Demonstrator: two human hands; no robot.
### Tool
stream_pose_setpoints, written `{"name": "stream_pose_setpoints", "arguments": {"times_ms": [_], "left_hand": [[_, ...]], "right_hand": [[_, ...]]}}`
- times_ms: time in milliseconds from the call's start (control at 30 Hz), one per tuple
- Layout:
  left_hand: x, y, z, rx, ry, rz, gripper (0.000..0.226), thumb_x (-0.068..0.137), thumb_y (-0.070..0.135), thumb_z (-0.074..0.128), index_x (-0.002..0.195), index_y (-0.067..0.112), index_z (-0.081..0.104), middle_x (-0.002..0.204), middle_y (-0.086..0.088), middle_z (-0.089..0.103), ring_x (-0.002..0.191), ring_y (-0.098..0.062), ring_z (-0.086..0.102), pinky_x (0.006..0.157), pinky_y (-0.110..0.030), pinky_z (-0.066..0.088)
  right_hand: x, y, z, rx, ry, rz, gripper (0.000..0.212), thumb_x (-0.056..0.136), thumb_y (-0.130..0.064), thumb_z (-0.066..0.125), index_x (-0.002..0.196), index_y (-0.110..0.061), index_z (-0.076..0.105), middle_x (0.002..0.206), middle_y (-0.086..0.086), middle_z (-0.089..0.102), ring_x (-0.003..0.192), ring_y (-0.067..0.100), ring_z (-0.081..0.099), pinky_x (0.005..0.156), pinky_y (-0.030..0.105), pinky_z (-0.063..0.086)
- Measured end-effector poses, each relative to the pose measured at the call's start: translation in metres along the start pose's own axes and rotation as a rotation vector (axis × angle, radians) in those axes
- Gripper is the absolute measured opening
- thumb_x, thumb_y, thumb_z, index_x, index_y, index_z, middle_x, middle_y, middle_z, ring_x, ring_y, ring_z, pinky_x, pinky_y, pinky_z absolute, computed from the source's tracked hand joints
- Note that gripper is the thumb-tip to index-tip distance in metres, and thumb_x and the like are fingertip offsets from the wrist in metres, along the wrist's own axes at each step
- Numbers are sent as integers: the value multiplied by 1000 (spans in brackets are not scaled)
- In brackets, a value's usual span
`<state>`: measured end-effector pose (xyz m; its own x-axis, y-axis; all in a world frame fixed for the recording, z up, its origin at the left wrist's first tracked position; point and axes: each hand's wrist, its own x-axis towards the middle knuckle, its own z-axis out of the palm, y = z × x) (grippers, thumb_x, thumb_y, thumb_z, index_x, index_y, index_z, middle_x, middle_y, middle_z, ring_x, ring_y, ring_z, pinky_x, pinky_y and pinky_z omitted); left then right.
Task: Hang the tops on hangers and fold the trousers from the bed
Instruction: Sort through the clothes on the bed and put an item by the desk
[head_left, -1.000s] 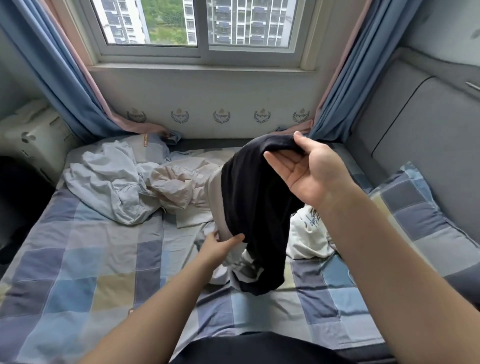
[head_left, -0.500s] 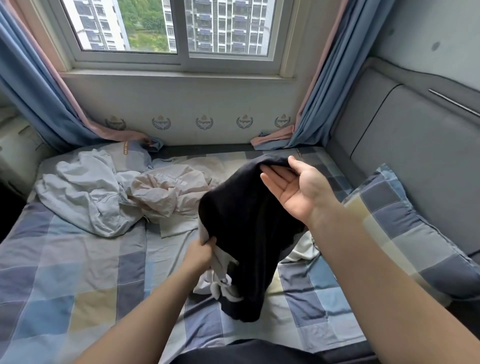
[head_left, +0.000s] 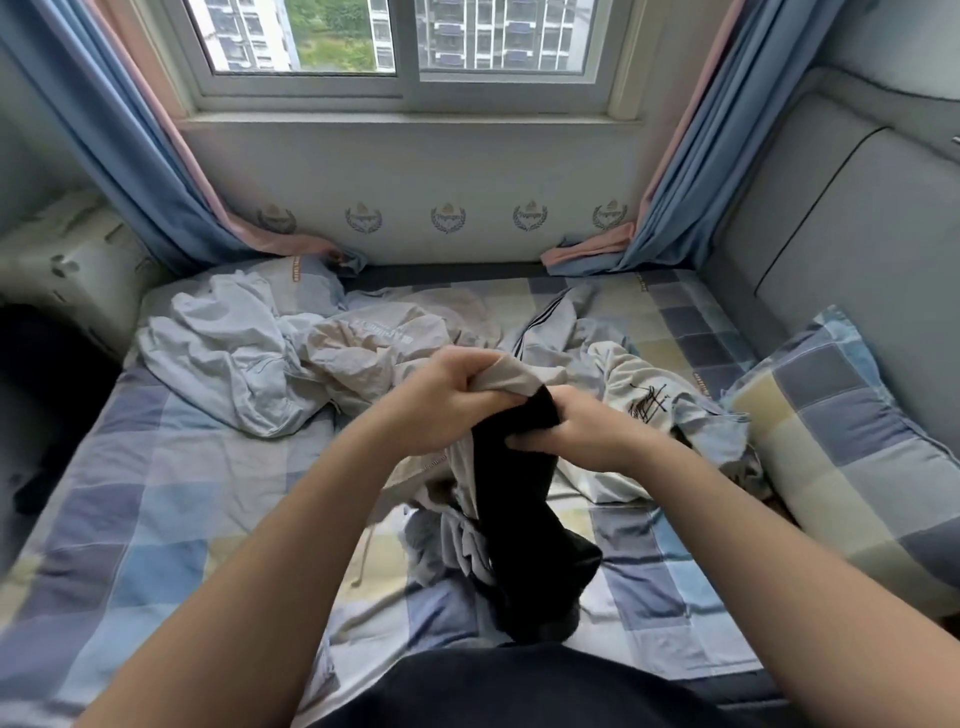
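Checked bed below the window carries crumpled clothes. Left hand clamps a beige garment; right hand, just beside, clamps the black garment, which hangs to the bed. Risk: the pieces look entangled, so pulling may drag both or snag.

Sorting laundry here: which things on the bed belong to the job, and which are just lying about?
Job: black garment, gripped by right hand; grey garment, gripped by left hand; pale blue garment; beige garment; white printed top.
Lying about: checked pillow; blue curtains.
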<state>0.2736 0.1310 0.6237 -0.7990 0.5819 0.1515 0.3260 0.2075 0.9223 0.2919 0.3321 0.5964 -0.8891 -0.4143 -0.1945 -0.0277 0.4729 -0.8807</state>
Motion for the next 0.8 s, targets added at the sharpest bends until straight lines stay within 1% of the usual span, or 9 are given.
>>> {"name": "stream_pose_setpoints", "arguments": {"times_ms": [67,167,233,300,367,467,567,667,800], "left_hand": [[-6,-3,-9,-4,54,-16,5,88,8,68,92,10,71,75,8,63,73,-3,54,67,-22,44],[-21,-23,-13,-23,110,-111,25,83,9,77,105,2,67,85,-7,62,81,-10,55,72,-34,45],[-34,-42,-6,-55,82,-175,37,76,13,78,110,3,66,92,-8,64,87,-10,57,77,-34,48],[-45,-63,8,-48,37,-243,37,73,17,77,107,8,68,92,-1,65,85,-9,58,76,-31,49],[-54,-85,24,-35,13,-323,34,73,16,80,103,8,68,91,-3,68,83,-11,60,78,-36,53],[-60,-113,45,-2,-11,-406,19,81,6,81,96,7,70,90,-9,71,85,-11,61,89,-45,52],[-59,-123,63,-9,18,-416,17,89,2,72,97,16,66,89,-6,69,83,-12,60,90,-46,51],[-51,-128,71,88,187,-378,22,92,6,66,85,26,59,78,2,64,79,-19,60,82,-44,50],[-45,-134,58,233,529,-430,25,92,7,63,78,23,50,71,3,59,74,-27,56,64,-35,37]], "right_hand": [[5,-6,1,-48,127,-77,12,89,3,67,93,-8,69,85,1,69,82,5,61,78,26,49],[7,-20,-2,75,293,-119,17,85,17,52,79,1,56,70,9,55,66,17,51,58,33,40],[5,-27,-2,213,336,-140,13,79,19,43,80,8,50,68,13,49,63,23,43,51,40,30],[1,-32,-2,298,370,-155,16,74,15,41,86,11,51,70,15,50,65,26,43,53,43,30],[-5,-36,-2,381,420,-154,18,71,10,41,85,9,52,70,14,50,67,27,46,57,38,34],[-13,-38,-7,554,499,-120,27,83,20,37,89,3,58,74,14,57,69,27,54,60,35,46],[-16,-34,-16,688,562,-85,37,90,19,35,94,-5,63,78,10,66,72,21,64,67,33,57],[-24,-22,-23,778,667,-47,35,92,15,38,98,-7,65,85,12,68,79,25,66,74,37,58],[-40,16,-24,797,815,53,30,95,11,42,106,-3,67,94,16,71,86,28,67,74,39,61]]}}
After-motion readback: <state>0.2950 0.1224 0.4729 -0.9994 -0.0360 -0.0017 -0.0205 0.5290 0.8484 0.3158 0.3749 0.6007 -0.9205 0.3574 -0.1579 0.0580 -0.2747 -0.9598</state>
